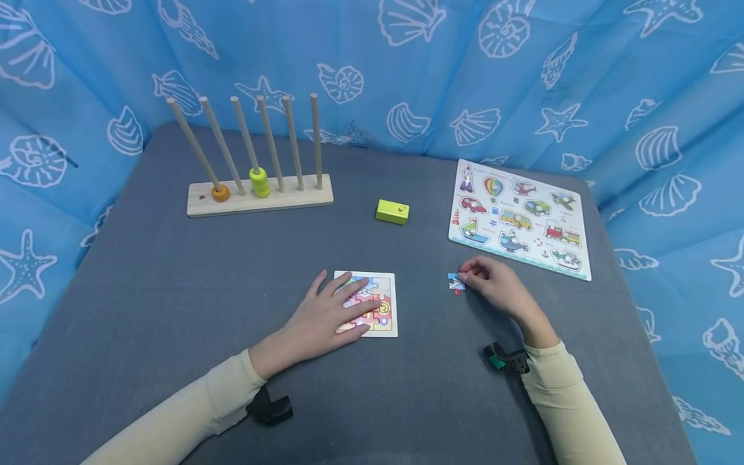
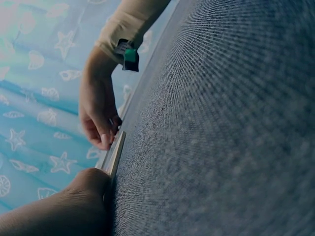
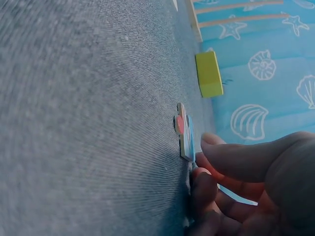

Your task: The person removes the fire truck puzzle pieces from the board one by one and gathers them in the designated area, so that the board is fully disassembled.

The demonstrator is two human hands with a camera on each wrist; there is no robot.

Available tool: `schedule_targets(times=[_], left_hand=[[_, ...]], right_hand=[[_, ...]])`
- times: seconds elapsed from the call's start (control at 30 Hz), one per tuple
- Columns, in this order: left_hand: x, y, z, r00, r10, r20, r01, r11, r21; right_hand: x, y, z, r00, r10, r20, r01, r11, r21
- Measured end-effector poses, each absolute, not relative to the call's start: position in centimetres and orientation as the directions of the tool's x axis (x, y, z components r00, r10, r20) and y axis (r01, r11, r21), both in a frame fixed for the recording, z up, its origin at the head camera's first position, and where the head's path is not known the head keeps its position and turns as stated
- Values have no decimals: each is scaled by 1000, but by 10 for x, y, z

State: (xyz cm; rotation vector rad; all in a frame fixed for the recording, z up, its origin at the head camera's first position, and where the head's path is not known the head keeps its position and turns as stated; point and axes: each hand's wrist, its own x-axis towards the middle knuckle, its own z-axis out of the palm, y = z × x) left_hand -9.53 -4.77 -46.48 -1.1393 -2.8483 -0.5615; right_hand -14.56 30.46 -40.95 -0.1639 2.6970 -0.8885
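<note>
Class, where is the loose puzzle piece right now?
In the head view, the loose puzzle piece is right of centre, touched by the right hand, below the picture board and right of the framed puzzle.

The right grip [image 3: 256, 164] holds a puzzle piece [image 3: 186, 133], a yellow-green block [image 3: 209, 74] beyond.

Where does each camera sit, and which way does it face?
Head: worn on the head, facing forward and down at the table; left hand, right hand and both sleeves show.
Left wrist: on that wrist, looking low across the table past the puzzle; both hands show, the left partly.
Right wrist: on that wrist, facing the puzzle piece; part of the right hand shows.
Head and right wrist views share the green block.
</note>
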Motion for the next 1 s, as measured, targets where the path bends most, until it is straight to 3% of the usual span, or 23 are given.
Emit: schedule_targets(times=[0.4,0.63,0.73,1.0], left_hand=[[-97,-48,-469,-740,650,174,665,670,330],[-97,-48,-470,-751,629,199,655,676,338],[-96,-49,-470,-744,638,197,663,671,332],[-98,-50,-470,-750,627,210,659,686,307]], right_hand=[[-143,301,-406,-948,-250,-197,-93,810,-578],[-131,274,-404,-958,-287,7,-256,844,-471],[-118,253,-404,-941,-333,60,-320,817,-480],[-102,199,-408,-875,-484,-25,-382,722,-577]])
